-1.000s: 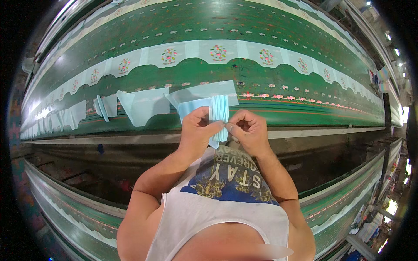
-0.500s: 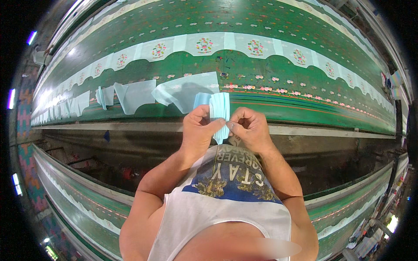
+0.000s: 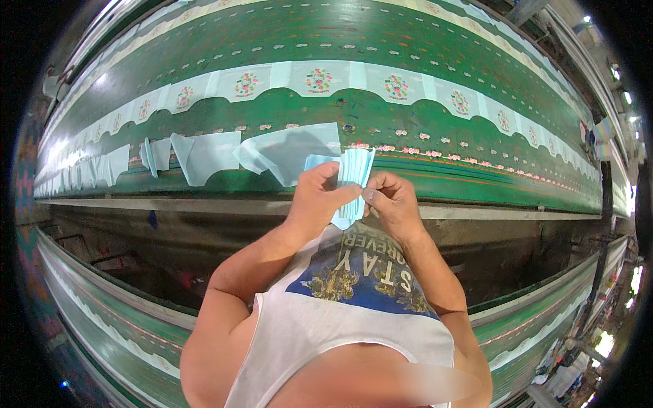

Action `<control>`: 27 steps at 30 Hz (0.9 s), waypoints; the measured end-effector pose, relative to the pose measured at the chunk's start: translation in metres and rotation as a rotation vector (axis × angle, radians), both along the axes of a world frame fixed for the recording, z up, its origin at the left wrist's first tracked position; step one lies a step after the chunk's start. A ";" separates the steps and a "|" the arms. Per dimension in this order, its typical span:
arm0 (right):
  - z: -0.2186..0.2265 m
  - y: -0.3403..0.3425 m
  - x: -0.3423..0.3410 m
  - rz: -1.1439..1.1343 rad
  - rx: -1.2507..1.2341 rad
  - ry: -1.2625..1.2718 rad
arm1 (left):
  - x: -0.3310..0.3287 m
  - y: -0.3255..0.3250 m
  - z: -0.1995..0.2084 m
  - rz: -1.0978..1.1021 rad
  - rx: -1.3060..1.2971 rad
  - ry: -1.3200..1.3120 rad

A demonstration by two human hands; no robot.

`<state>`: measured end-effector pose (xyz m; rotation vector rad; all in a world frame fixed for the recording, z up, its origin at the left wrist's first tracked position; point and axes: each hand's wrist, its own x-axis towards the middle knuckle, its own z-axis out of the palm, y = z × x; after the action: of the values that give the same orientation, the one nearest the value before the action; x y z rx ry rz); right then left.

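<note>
In front of my chest, my left hand [image 3: 320,194] is closed round a folded stack of light blue fabric pieces [image 3: 355,171]. Its thumb presses across the front of the layers, which fan out side by side at the top. My right hand [image 3: 393,202] pinches the right edge of the same stack between thumb and curled fingers; how many layers it grips is hidden. Just beyond the hands, a loose light blue fabric piece [image 3: 292,151] with a curved cut-out lies flat on the green table [image 3: 435,187].
More light blue pieces [image 3: 204,158] lie along the table's near side to the left, some folded over. Farther back runs a row of pale pieces with printed pictures [image 3: 318,78]. The table's pale edge rail [image 3: 238,206] is right before me. Another green table [image 3: 156,333] stands behind.
Both hands and the fabric stack have shifted slightly to the right in view. The stack's top now leans right and its layers are spread a little wider. Both hands keep their hold.
</note>
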<state>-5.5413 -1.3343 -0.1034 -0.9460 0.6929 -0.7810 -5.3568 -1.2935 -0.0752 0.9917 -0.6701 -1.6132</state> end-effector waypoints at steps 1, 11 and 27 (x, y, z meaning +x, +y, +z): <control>0.000 0.000 0.003 -0.015 -0.005 0.015 | 0.004 -0.001 0.001 0.000 -0.024 -0.018; -0.002 -0.004 0.035 0.038 0.133 -0.137 | 0.039 -0.001 -0.016 -0.014 0.018 0.329; 0.029 -0.076 -0.147 -1.050 -0.765 1.020 | 0.193 0.019 -0.014 0.527 -0.658 0.044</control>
<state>-5.6880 -1.4102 -0.0745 -1.7244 1.9500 -1.5491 -5.1637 -1.2744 -0.0888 0.5706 -0.7612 -0.8577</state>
